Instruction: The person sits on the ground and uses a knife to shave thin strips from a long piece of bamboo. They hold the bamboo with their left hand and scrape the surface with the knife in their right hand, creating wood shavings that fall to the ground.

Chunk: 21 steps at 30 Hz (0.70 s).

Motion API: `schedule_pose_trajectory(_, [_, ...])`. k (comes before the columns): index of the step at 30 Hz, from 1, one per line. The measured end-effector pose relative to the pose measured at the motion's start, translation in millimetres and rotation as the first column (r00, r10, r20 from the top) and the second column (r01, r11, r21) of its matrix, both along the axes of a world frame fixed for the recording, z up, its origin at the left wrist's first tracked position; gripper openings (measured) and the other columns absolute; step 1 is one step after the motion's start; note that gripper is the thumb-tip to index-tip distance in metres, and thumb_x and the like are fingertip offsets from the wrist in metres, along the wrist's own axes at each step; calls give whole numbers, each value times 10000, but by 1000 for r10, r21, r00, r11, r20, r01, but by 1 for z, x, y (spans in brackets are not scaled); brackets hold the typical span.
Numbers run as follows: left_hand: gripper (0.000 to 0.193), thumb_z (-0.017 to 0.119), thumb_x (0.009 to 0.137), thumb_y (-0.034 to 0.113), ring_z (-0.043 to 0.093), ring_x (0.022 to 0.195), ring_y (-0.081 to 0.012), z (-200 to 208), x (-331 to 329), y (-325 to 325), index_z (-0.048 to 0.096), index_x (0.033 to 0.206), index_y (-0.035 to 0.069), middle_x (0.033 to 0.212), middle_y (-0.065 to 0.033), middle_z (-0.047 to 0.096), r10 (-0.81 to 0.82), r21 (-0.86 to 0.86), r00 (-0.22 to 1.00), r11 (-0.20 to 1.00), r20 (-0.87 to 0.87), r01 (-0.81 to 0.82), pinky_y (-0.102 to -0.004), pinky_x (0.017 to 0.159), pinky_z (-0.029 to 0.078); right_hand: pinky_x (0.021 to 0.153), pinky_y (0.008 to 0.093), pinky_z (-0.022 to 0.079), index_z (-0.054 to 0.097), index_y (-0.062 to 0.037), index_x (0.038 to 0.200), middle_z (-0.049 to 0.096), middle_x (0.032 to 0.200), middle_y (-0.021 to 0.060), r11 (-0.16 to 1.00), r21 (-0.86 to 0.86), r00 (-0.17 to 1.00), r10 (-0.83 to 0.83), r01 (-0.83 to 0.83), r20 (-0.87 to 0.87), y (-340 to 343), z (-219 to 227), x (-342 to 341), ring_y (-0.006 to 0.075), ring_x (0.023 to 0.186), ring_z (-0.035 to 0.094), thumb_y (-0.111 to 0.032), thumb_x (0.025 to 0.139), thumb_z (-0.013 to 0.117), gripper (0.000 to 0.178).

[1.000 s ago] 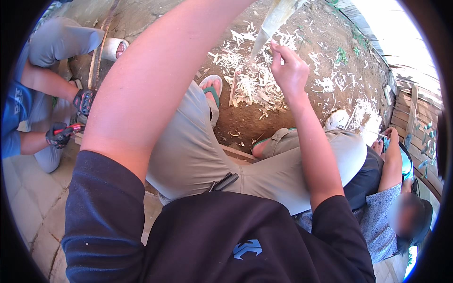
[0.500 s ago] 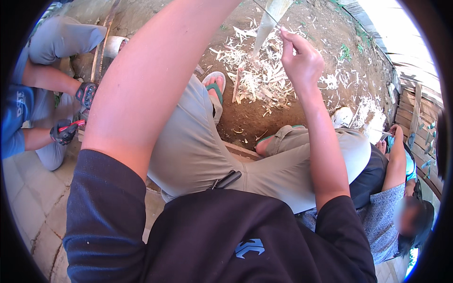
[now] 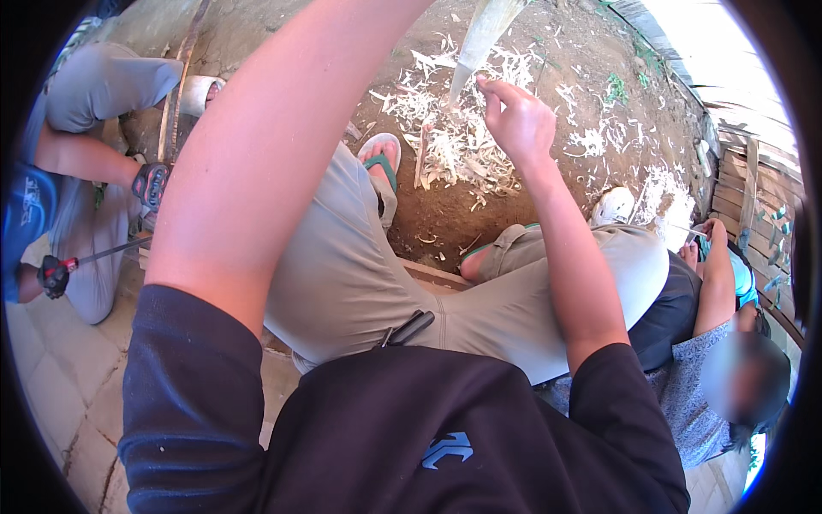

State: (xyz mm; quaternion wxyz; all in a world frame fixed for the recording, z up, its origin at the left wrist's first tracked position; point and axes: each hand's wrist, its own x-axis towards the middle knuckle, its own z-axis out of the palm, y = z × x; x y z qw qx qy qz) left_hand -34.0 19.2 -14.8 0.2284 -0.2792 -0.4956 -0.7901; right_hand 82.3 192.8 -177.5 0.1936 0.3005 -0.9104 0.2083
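Note:
My right hand (image 3: 524, 127) is up in front of me with its thumb and fingers pinched together. Whatever it pinches, if anything, is too small to make out. Just beyond the fingertips a pale, tapering strip (image 3: 485, 41) hangs down from the top edge, narrow end lowest; I cannot tell whether the hand touches it. My left forearm (image 3: 274, 146) runs up out of the picture, so my left hand is hidden. Pale curled shavings (image 3: 475, 150) cover the dirt below.
A person at the left in dark gloves (image 3: 56, 276) holds a long thin tool with a red part. Another person sits close at the right, with a hand (image 3: 717, 231) near a thin rod. A wooden fence (image 3: 741, 184) stands beyond. A black object (image 3: 409, 328) lies at my waist.
My right hand has moved left and slightly down, nearer the pale strip. A thin dark strand at its fingertips no longer shows. The left person's gloved hand has moved outward and down.

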Motion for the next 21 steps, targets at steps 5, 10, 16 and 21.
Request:
schedule_pose_trajectory(5, [365, 639, 996, 247, 628, 1093, -157, -2, -2, -5, 687, 1255, -5, 1184, -80, 711, 16, -79, 999, 997, 48, -12, -313, 969, 489, 481, 278, 521, 806, -189, 857, 778, 799, -1, 979, -197, 995, 32, -50, -96, 2, 8, -15, 162, 586, 711, -108, 891, 744, 108])
schedule_pose_trajectory(10, [364, 642, 994, 274, 628, 1069, -149, -7, -12, -9, 696, 1232, 3, 1146, -66, 713, 0, -65, 996, 998, 88, 6, -310, 955, 489, 486, 278, 525, 815, -191, 891, 770, 765, 12, 999, 11, 998, -32, 32, 52, -7, 27, -7, 164, 559, 700, -93, 888, 733, 128])
schedule_pose_trajectory(16, [357, 645, 987, 362, 619, 827, -118, -11, -9, -17, 677, 1174, 59, 911, -5, 649, 44, -53, 970, 998, 240, -32, -286, 744, 511, 413, 309, 501, 826, -196, 963, 768, 768, 40, 992, -128, 1000, 8, -5, 21, 1, 12, -4, 159, 478, 647, -81, 872, 717, 183])
schedule_pose_trajectory(21, [364, 631, 968, 483, 590, 640, -130, -1, 5, -22, 646, 1040, 126, 773, 7, 591, 61, -86, 929, 996, 364, -32, -294, 584, 485, 523, 357, 550, 812, -203, 948, 727, 745, 59, 980, -196, 999, -36, 41, 30, -9, 17, -2, 222, 619, 697, -158, 858, 737, 126])
